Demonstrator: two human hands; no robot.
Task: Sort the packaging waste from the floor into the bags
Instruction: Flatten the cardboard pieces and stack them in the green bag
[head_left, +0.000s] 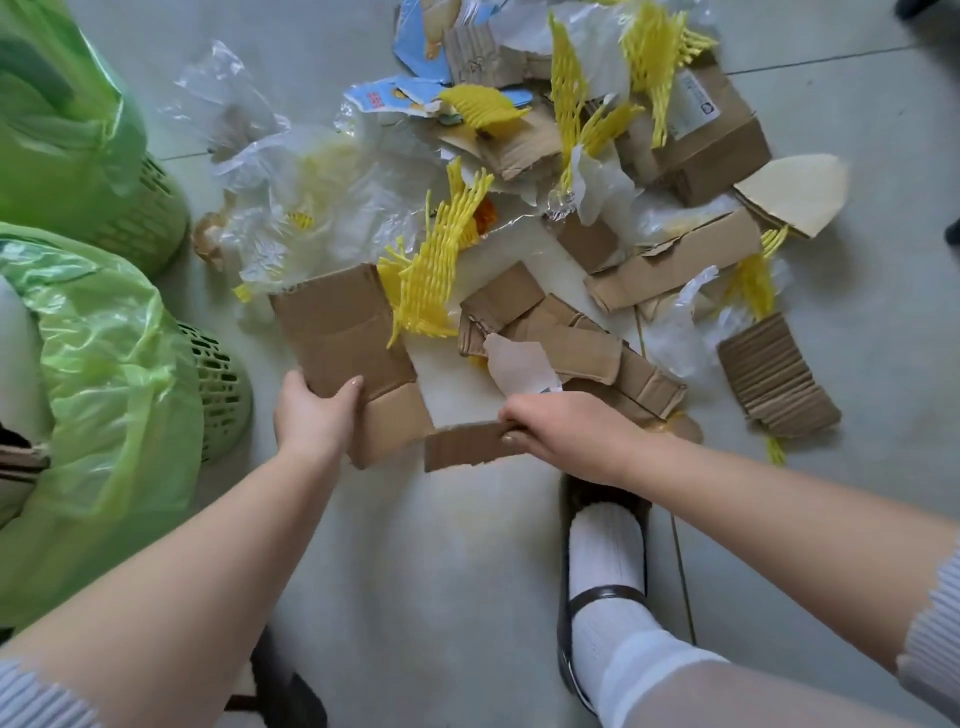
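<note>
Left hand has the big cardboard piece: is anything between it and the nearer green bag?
Nothing visible. The left hand grips the flat cardboard piece at its near edge, and only bare floor lies between it and the nearer green bag, whose mouth faces up. The right hand holds a smaller cardboard strip on the other side.

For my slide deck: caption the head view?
Left hand and right hand each grip cardboard beside green bags.
</note>
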